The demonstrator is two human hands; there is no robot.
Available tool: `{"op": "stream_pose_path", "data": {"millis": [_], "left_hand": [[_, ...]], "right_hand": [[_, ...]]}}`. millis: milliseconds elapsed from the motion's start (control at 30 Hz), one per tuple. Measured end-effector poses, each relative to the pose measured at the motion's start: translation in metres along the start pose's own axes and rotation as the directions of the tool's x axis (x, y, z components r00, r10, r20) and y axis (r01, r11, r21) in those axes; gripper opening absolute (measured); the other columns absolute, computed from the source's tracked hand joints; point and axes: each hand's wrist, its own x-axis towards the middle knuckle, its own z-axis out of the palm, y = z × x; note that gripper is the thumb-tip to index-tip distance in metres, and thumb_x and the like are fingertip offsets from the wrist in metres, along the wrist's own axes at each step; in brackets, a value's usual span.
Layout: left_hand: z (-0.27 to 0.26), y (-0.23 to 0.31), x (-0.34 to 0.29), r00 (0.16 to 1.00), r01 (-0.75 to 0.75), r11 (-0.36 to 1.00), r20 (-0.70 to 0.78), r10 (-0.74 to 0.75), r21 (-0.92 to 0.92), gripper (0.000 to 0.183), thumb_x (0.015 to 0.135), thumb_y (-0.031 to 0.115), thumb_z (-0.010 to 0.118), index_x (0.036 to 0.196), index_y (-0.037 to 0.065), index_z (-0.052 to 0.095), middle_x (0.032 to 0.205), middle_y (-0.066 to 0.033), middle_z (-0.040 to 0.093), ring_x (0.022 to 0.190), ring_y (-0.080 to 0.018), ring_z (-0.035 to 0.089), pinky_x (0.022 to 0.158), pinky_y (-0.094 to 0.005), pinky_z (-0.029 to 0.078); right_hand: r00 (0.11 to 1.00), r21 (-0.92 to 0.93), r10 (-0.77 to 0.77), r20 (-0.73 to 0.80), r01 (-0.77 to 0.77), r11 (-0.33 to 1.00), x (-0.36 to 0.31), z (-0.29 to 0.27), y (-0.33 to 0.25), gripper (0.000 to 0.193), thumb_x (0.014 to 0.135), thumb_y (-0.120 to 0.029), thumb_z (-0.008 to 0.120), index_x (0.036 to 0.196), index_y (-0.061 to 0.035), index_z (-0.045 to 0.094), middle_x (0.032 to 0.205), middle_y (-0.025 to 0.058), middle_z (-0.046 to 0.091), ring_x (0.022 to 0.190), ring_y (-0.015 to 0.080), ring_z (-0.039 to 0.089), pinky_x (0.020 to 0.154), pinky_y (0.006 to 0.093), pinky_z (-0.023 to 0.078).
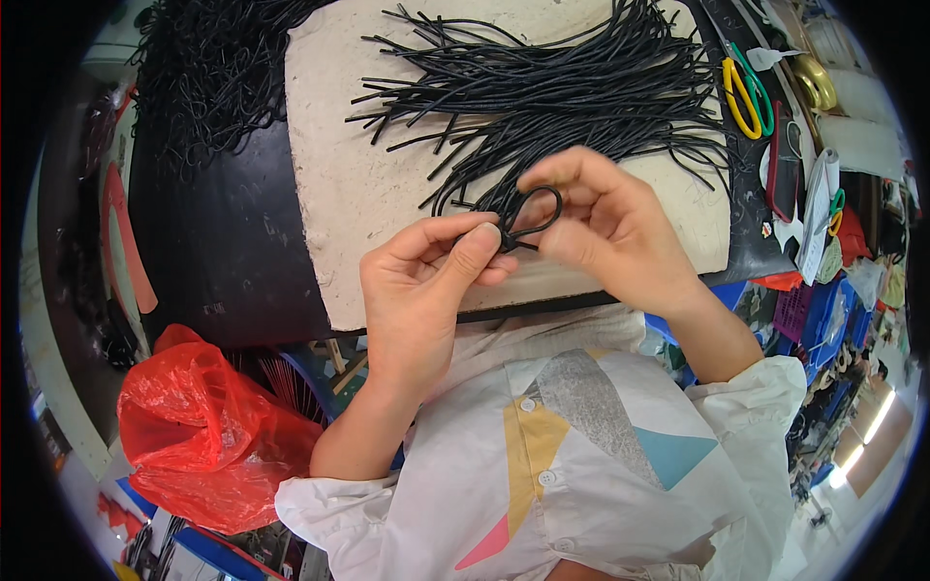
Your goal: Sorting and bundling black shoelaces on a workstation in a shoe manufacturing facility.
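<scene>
Between the thumb and fingertips of my left hand (421, 276) a thin black cord (559, 201) is pinched, close to a small knot or crossing. The cord curves up from there into a round loop, which stands out to the right. My right hand (615, 218) is at that loop, its index finger raised and curved above it and its thumb lower down, apart from each other. Some of its fingers are behind the loop, slightly blurred. Just beyond my hands, a spread bundle of cut black cords (552, 82) lies on a cream board (334, 194).
A tangled heap of black cord (218, 68) lies far left on the black table cover (213, 242). Scissors with yellow and green handles (746, 97) rest at the far right, near a brass-coloured roll (816, 82). A red plastic bag (213, 426) hangs open at the near left.
</scene>
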Motion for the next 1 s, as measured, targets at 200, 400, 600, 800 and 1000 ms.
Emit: {"op": "stream_pose_path", "data": {"millis": [200, 400, 600, 800, 1000], "left_hand": [[0.000, 0.002, -0.002, 0.997, -0.066, 0.990, -0.031, 0.071, 0.126, 0.016, 0.078, 0.002, 0.060, 0.092, -0.006, 0.060, 0.078, -0.0100, 0.061, 0.065, -0.0115, 0.060, 0.061, -0.0188, 0.048], [-0.003, -0.004, -0.001, 0.984, -0.169, 0.969, -0.020, 0.175, 0.179, 0.013, 0.078, 0.000, 0.061, 0.090, -0.005, 0.061, 0.082, -0.0093, 0.061, 0.068, -0.0093, 0.056, 0.063, -0.0200, 0.045], [0.001, -0.009, -0.001, 0.971, -0.232, 0.972, -0.056, 0.233, 0.031, 0.012, 0.083, 0.008, 0.057, 0.088, -0.003, 0.057, 0.084, -0.0075, 0.060, 0.074, -0.0080, 0.054, 0.071, -0.0217, 0.044], [0.003, -0.006, -0.001, 0.976, -0.203, 0.975, -0.091, 0.196, -0.085, 0.016, 0.086, 0.015, 0.053, 0.084, -0.001, 0.053, 0.078, -0.0053, 0.057, 0.071, -0.0089, 0.054, 0.065, -0.0239, 0.048], [0.004, 0.000, -0.002, 0.979, -0.182, 0.963, -0.123, 0.159, -0.201, 0.015, 0.086, 0.015, 0.053, 0.080, 0.001, 0.052, 0.073, -0.0038, 0.055, 0.065, -0.0094, 0.055, 0.059, -0.0249, 0.050]], "right_hand": [[0.985, -0.445, 0.129, 0.115, -0.065, 0.893, -0.004, -0.007, -0.014, 0.008, 0.077, -0.007, 0.061, 0.076, -0.0003, 0.059, 0.065, 0.0000, 0.056, 0.058, 0.0030, 0.048, 0.051, 0.0178, 0.039], [0.987, -0.389, 0.125, 0.099, -0.077, 0.918, -0.005, -0.004, -0.012, 0.010, 0.076, -0.008, 0.063, 0.071, 0.0000, 0.058, 0.062, -0.0010, 0.054, 0.055, 0.0020, 0.045, 0.048, 0.0182, 0.036], [0.984, -0.485, -0.093, 0.152, 0.156, 0.861, -0.005, 0.000, -0.008, 0.011, 0.075, -0.008, 0.063, 0.071, 0.0001, 0.057, 0.063, 0.0027, 0.054, 0.053, 0.0071, 0.048, 0.048, 0.0206, 0.038], [0.945, -0.503, -0.248, 0.212, 0.323, 0.802, -0.004, 0.005, -0.007, 0.009, 0.072, -0.005, 0.063, 0.069, -0.0004, 0.056, 0.062, 0.0061, 0.053, 0.052, 0.0136, 0.050, 0.048, 0.0242, 0.039], [0.943, -0.575, -0.206, 0.262, 0.324, 0.751, -0.007, 0.007, -0.015, 0.009, 0.071, -0.003, 0.062, 0.067, 0.0000, 0.055, 0.061, 0.0071, 0.052, 0.053, 0.0165, 0.051, 0.048, 0.0263, 0.039]]}}
